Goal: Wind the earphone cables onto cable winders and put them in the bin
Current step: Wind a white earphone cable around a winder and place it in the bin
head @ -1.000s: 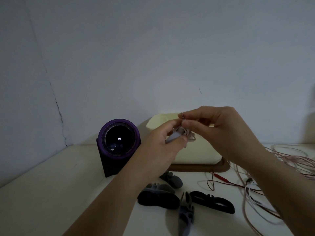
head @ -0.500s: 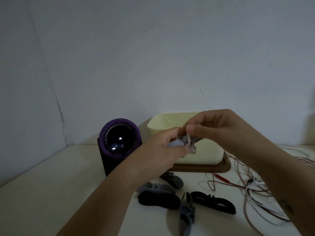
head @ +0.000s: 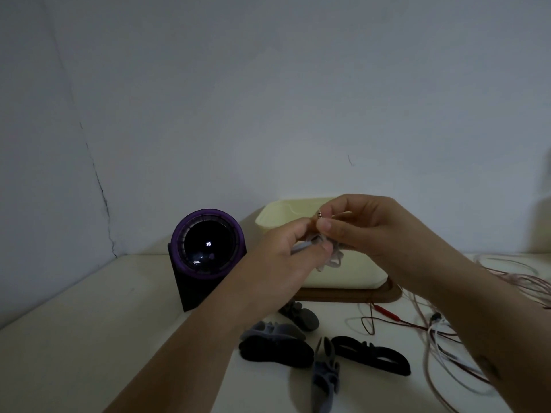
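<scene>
Dim white walls back a pale worktop (head: 74, 338). At frame centre we find the left hand (head: 286, 257) gripping a pale cable winder (head: 331, 259), whose long axis appears to slant towards the lower right. The right hand (head: 366, 231) pinches the plug (head: 320, 216) just above it. The earphone cable (head: 521, 278) trails right, on the right hand's side. The bin (head: 277, 216) stands directly behind both hands.

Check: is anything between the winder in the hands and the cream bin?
Nothing visible. The winder, in the left hand with the right hand pinching its cable, hangs just before the open-topped bin. Spare winders lie lower on the table.
</scene>
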Motion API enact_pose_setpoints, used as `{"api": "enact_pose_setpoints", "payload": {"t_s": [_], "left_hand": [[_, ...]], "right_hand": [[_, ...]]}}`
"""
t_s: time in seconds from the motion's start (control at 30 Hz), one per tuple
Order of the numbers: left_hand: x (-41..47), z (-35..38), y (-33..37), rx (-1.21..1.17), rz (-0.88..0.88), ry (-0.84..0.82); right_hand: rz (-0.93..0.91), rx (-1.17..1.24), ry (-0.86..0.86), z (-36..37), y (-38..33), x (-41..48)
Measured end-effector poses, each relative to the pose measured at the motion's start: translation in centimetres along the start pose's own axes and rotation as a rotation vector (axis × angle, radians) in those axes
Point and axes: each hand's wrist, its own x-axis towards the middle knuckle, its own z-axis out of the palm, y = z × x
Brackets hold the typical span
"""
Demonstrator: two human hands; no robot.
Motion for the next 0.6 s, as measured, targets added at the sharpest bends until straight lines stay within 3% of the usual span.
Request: {"api": "enact_pose_setpoints", "payload": {"t_s": [0.6], "left_hand": [[-0.2, 0.9, 0.5, -0.028, 0.115, 0.174]], "right_hand": [[0.003, -0.083, 0.049, 0.2, -1.4, -0.3]]}}
